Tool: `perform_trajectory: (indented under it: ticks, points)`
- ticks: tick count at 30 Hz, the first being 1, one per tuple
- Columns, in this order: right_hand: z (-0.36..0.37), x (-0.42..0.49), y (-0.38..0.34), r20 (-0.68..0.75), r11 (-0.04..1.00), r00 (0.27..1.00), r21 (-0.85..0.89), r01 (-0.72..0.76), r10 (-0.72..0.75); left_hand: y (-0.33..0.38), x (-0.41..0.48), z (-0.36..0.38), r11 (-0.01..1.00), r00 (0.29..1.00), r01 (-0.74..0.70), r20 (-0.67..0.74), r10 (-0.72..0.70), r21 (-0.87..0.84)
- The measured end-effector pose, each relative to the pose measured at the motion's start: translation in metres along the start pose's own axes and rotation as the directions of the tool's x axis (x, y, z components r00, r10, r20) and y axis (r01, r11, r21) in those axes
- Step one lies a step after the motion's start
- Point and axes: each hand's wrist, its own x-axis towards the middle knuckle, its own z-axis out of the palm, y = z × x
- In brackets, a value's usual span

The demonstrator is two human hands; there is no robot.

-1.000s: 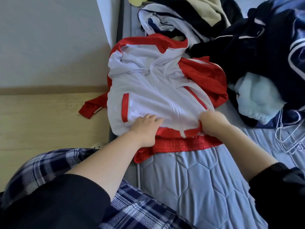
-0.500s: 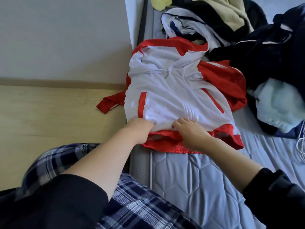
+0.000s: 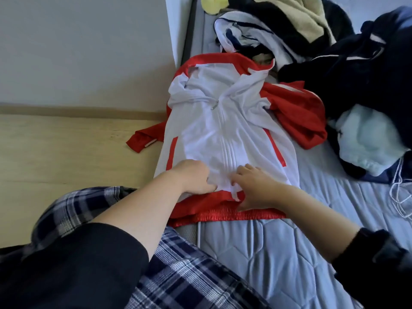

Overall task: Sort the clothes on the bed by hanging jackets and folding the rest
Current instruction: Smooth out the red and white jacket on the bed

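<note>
Left grip [image 3: 194,177] was curled, pinching white cloth just left of the zip [image 3: 225,141]. Right grip [image 3: 256,188] lay flat, fingers spread, pressing just right of the zip and holding nothing. Both sat at the hem [image 3: 223,216], the near end of the jacket [image 3: 200,130], which lay front-up along the left edge of the bed [image 3: 267,253]. Its long axis ran straight away from the grips, hem near and collar [image 3: 223,58] far. One sleeve [image 3: 142,143] hung off over the floor [image 3: 66,152], nearer the left grip. Judgement: hanging needs the collar, so the reach goes forward, toward the pile [image 3: 356,63].
</note>
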Motion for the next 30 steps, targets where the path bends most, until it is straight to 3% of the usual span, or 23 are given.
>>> perform_trajectory:
  ticks: [4, 6, 8, 11, 12, 16, 18, 20, 21, 22, 24, 25, 26, 27, 29, 30]
  points:
    - [0.013, -0.04, 0.03, -0.153, 0.98, 0.973, -0.072, -0.186, 0.174, 0.032, 0.022, -0.001, 0.983, 0.967, -0.178, -0.192, 0.166, -0.048]
    - [0.021, -0.058, 0.041, -0.345, 0.949, 0.891, -0.005, -0.316, 0.295, 0.051, 0.031, 0.004, 0.963, 0.933, -0.27, -0.254, 0.255, -0.026]
    - [0.034, -0.074, 0.047, -0.496, 0.904, 0.759, 0.169, -0.392, 0.422, 0.069, 0.037, 0.012, 0.946, 0.908, -0.324, -0.271, 0.319, 0.029]
    - [0.05, -0.089, 0.05, -0.381, 0.787, 0.698, 0.414, -0.458, 0.606, 0.091, 0.045, 0.025, 0.929, 0.908, -0.347, -0.204, 0.367, 0.128]
    - [0.055, -0.093, 0.053, -0.376, 0.783, 0.695, 0.411, -0.468, 0.613, 0.096, 0.047, 0.028, 0.926, 0.91, -0.352, -0.181, 0.372, 0.134]
    - [0.057, -0.113, 0.066, -0.651, 0.896, 0.627, 0.216, -0.388, 0.428, 0.104, 0.048, 0.029, 0.918, 0.908, -0.395, -0.134, 0.397, 0.042]
    - [0.063, -0.119, 0.067, -0.584, 0.935, 0.742, 0.095, -0.341, 0.329, 0.103, 0.048, 0.029, 0.918, 0.916, -0.396, -0.057, 0.396, 0.021]
    - [0.068, -0.121, 0.07, -0.231, 0.928, 0.899, 0.11, -0.357, 0.373, 0.098, 0.049, 0.033, 0.922, 0.924, -0.383, 0.041, 0.381, 0.052]
    - [0.069, -0.121, 0.074, -0.064, 0.913, 0.919, 0.161, -0.375, 0.389, 0.096, 0.049, 0.035, 0.927, 0.928, -0.37, 0.066, 0.367, 0.052]
    - [0.068, -0.12, 0.078, -0.001, 0.885, 0.917, 0.262, -0.385, 0.399, 0.094, 0.05, 0.035, 0.937, 0.935, -0.349, 0.069, 0.347, 0.025]
    - [0.058, -0.116, 0.081, -0.168, 0.796, 0.877, 0.521, -0.308, 0.45, 0.092, 0.051, 0.035, 0.953, 0.954, -0.294, 0.027, 0.297, -0.074]
    - [0.057, -0.113, 0.082, -0.314, 0.774, 0.807, 0.579, -0.255, 0.5, 0.092, 0.051, 0.034, 0.953, 0.958, -0.288, -0.024, 0.287, -0.093]
    - [0.056, -0.11, 0.081, -0.417, 0.788, 0.747, 0.572, -0.227, 0.518, 0.092, 0.052, 0.034, 0.95, 0.95, -0.302, -0.106, 0.294, -0.075]
    - [0.056, -0.106, 0.08, -0.462, 0.831, 0.738, 0.502, -0.239, 0.492, 0.091, 0.053, 0.034, 0.948, 0.932, -0.318, -0.193, 0.307, -0.031]
    - [0.064, -0.099, 0.079, -0.361, 0.877, 0.822, 0.37, -0.308, 0.441, 0.091, 0.057, 0.04, 0.945, 0.9, -0.311, -0.29, 0.326, 0.097]
    - [0.069, -0.097, 0.08, -0.269, 0.853, 0.844, 0.393, -0.345, 0.465, 0.093, 0.06, 0.044, 0.947, 0.896, -0.291, -0.307, 0.32, 0.138]
